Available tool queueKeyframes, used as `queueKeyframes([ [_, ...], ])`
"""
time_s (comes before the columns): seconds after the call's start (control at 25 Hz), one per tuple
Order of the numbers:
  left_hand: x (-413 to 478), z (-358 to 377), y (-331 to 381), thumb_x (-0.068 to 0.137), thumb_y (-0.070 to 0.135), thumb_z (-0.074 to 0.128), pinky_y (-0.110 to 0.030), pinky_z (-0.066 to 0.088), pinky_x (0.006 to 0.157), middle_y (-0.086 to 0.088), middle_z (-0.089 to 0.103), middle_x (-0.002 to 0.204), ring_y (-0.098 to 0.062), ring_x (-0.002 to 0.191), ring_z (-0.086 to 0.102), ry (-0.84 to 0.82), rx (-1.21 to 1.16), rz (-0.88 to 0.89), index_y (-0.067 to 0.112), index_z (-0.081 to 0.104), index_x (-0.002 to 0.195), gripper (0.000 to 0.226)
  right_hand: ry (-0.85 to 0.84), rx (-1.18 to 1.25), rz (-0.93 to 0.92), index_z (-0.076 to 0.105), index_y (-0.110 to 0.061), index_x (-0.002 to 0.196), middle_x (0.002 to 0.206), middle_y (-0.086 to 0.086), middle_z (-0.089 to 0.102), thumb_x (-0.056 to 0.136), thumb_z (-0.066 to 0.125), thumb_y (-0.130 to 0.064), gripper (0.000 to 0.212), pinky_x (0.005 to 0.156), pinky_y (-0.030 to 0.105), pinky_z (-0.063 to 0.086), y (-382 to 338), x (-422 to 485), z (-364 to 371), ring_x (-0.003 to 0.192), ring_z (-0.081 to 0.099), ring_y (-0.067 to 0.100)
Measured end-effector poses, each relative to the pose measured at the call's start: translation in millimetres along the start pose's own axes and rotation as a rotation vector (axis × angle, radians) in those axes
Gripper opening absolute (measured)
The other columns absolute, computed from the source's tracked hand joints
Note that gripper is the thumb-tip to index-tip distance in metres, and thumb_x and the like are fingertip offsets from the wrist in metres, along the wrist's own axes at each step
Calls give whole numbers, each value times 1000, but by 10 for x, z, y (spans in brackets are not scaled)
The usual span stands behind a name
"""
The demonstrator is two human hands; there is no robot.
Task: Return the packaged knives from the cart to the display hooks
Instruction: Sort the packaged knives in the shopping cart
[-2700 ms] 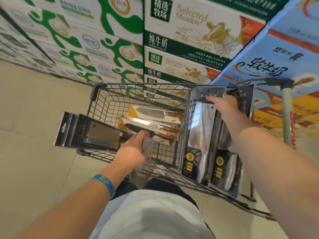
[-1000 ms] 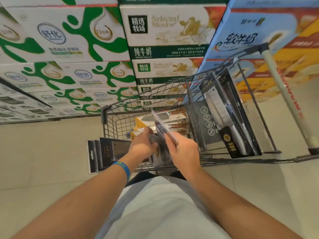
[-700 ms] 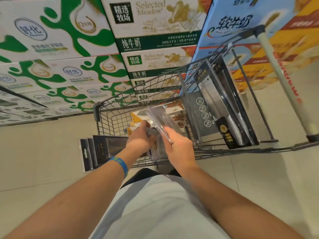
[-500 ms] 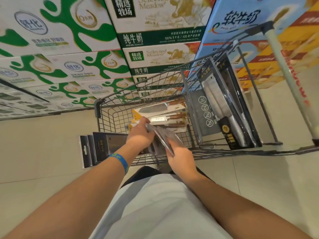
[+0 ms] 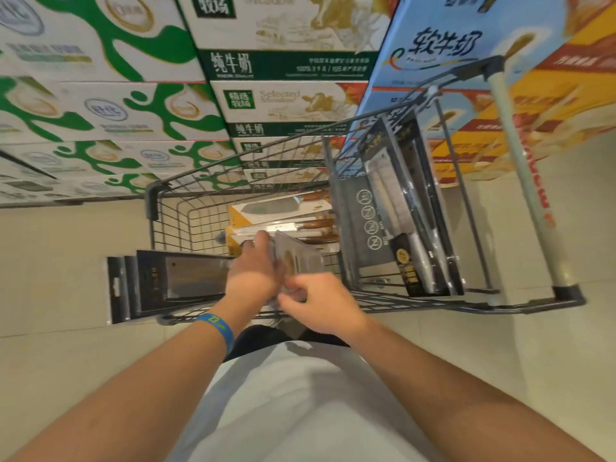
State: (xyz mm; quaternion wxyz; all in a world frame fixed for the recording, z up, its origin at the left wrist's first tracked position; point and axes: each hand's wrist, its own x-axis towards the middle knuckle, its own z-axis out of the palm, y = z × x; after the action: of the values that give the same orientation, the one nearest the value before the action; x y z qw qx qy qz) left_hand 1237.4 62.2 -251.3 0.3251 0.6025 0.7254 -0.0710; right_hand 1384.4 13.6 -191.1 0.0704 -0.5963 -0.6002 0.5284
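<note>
My left hand point(image 5: 255, 271) grips a stack of black packaged cleavers point(image 5: 173, 283) by one end, so the stack sticks out to the left over the cart's near rim. My right hand point(image 5: 318, 300) pinches the near edge of a clear knife package point(image 5: 296, 261) held against my left hand. Two black packaged cleavers point(image 5: 408, 208) stand upright in the child seat of the wire cart point(image 5: 186, 225). Yellow-and-white boxed knives point(image 5: 280, 213) with wooden handles lie in the basket. No display hooks are in view.
Stacked milk cartons point(image 5: 283, 105) form a wall just beyond the cart. The cart's handle point(image 5: 523, 181) runs along the right side. Beige tiled floor point(image 5: 56, 355) lies open to the left and right of me.
My right hand let go of the upright cleavers in the seat and came to the clear package by my left hand. The left hand's stack stays put; the view tilted.
</note>
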Motion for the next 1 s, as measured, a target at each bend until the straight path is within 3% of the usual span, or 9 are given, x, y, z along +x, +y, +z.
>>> queueKeyframes([
  [0.08,32,11,0,94,38,61,-41,42,67,-10,55,115,-34,88,61,11,12,-3,24,34,119,40,377,-79,-181,77,-22,98,89,-7,75,95,54,-38,29,73,32,57,-34,-79,-477,81,68,9],
  [0.2,40,29,59,91,36,63,-39,43,65,-9,56,111,-29,81,56,9,32,-24,25,33,120,43,817,-135,-89,70,-27,117,110,-8,71,94,52,-43,34,80,19,51,37,172,-1419,96,64,6],
  [0.28,35,30,96,90,36,63,-40,46,66,-9,56,115,-33,88,61,-7,43,-30,24,33,123,46,769,-232,171,55,-19,141,137,5,60,96,59,-41,50,100,34,47,218,513,-1958,124,56,22],
  [0.36,17,40,110,88,38,66,-42,51,70,-9,55,121,-35,94,64,-17,47,-16,25,32,128,54,556,-292,359,36,-11,155,154,14,44,98,63,-43,71,112,42,39,380,781,-2192,141,42,32],
  [0.48,-39,63,92,83,42,70,-44,57,79,-9,49,135,-37,103,64,-66,56,13,34,24,142,75,505,-441,326,25,-6,158,158,21,37,95,65,-51,87,116,47,34,523,1059,-2185,144,36,40],
  [0.6,-121,103,83,81,44,70,-42,57,77,-5,45,139,-37,103,63,-54,17,33,42,25,140,74,629,-571,345,28,-9,156,157,22,35,91,68,-53,88,112,53,36,520,1310,-2199,143,34,43],
  [0.76,-165,129,47,83,45,69,-41,57,78,-3,47,130,-33,103,61,-46,-15,45,40,34,131,60,625,-422,386,42,-14,147,145,22,45,88,76,-47,75,99,47,47,618,1416,-2272,130,50,43],
  [0.84,-146,128,51,83,44,68,-41,58,77,-3,48,126,-32,102,61,-48,-11,35,40,35,127,55,619,-538,350,50,-16,139,140,23,45,92,70,-49,61,96,44,48,697,1415,-2237,123,52,42],
  [1.0,-87,161,131,87,44,65,-40,54,72,-6,45,133,-38,104,62,-43,34,-9,39,32,134,58,620,-675,362,60,-7,132,147,22,41,103,56,-41,46,101,49,47,701,1449,-2060,131,44,38],
])
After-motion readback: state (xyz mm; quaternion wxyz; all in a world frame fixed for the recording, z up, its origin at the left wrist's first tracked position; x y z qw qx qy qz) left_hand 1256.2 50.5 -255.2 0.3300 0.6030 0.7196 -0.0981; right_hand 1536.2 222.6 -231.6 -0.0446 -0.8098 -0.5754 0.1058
